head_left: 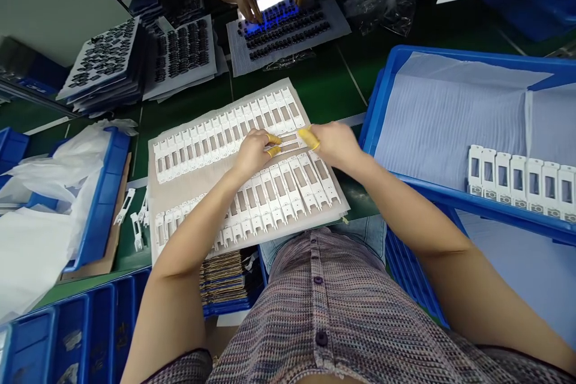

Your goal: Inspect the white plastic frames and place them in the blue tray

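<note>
A cardboard sheet lies in front of me with two rows of white plastic frame parts on it. My left hand and my right hand meet over the sheet's middle. Both wear yellow finger cots and pinch the two ends of one white frame part held crosswise between the rows. The lower row runs just under my hands.
A blue crate lined with pale sheet stands at right, holding a row of white parts. Another person's hands work at a tray of dark parts opposite. Stacked trays sit far left, blue bins and plastic bags near left.
</note>
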{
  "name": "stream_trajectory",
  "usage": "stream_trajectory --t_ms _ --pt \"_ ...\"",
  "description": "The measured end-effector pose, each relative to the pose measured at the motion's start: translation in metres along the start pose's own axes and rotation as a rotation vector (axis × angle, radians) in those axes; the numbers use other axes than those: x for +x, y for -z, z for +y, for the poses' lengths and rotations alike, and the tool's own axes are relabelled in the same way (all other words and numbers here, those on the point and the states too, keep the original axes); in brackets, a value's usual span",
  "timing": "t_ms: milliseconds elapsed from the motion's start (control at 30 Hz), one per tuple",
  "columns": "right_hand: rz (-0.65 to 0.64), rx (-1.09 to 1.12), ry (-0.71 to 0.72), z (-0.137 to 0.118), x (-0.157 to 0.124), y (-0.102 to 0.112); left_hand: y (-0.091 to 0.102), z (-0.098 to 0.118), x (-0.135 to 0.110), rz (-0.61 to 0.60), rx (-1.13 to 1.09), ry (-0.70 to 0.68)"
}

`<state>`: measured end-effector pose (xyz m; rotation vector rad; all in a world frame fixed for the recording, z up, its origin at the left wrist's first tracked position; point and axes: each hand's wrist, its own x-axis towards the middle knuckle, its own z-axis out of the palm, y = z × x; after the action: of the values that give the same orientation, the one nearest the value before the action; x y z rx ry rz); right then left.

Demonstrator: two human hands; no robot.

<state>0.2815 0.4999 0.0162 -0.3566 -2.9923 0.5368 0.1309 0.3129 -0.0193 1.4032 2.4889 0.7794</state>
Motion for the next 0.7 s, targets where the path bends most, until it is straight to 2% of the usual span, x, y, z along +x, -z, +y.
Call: stream_trajectory --t_ms 100,167,233,333,433,533,600,700 --pt "0.248 0.338 -0.110 0.037 -0.018 0.010 0.001 0.001 -0.002 0.005 -0.010 -0.006" --pt "0.349 0.535 -0.172 0.063 -0.036 0.018 0.002 0.002 -0.002 0.008 -0.001 -0.003" --pt "0.404 0.575 -0.253 0.091 -0.056 0.027 0.004 0.002 -0.002 0.010 0.026 -0.001" --pt "0.436 0.431 -0.430 0.135 -0.090 0.045 0.006 0.003 -0.002 -0.012 0.052 -0.006" --pt "0.308 0.098 -0.719 0.181 -0.126 0.070 0.010 0.007 -0.006 -0.028 0.034 -0.026" --pt "0.140 -0.163 -0.969 0.221 -0.162 0.094 0.018 0.010 -0.009 0.013 0.085 0.028" --pt "0.026 -0.199 -1.078 0.242 -0.181 0.100 0.023 0.010 -0.009 0.023 0.133 0.072" --pt "-0.147 -0.174 -1.154 0.261 -0.197 0.093 0.029 0.013 -0.006 0.004 0.146 0.118"
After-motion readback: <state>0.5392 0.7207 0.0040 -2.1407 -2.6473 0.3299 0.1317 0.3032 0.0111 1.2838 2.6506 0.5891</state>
